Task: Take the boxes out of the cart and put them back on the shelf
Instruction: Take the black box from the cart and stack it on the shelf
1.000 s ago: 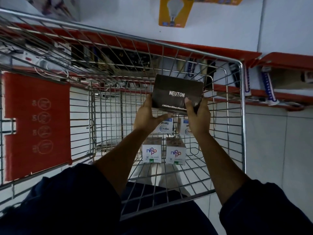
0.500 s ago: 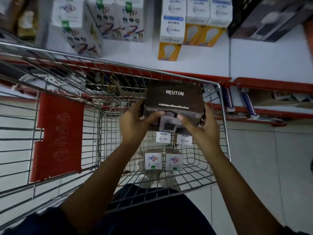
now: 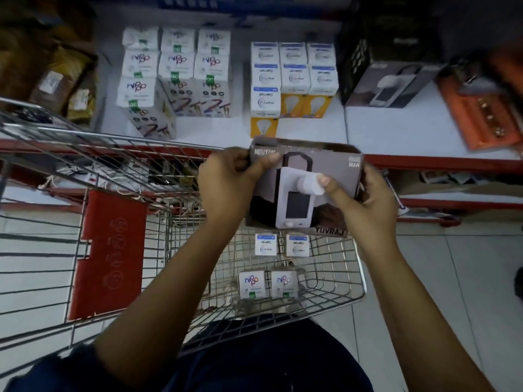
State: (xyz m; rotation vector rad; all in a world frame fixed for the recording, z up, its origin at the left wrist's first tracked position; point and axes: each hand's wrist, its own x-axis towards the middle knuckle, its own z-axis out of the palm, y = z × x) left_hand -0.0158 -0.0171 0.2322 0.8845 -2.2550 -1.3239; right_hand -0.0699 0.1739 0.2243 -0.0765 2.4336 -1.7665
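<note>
Two hands grip the dark box above the cart, just short of the shelf: L hand clamps its left edge w/ thumb on the front, R hand holds the right edge, thumb across the printed lantern pic. Four small boxes sit on the cart floor, two blue-label ahead of two Nippo. Matching stacks stand on the shelf, plus another dark box at right.

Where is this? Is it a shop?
Most likely yes, a shop that sells lamps and light bulbs. A wire shopping cart stands before a white shelf with rows of matching bulb boxes, and both hands lift a lamp box out of the cart.
</note>
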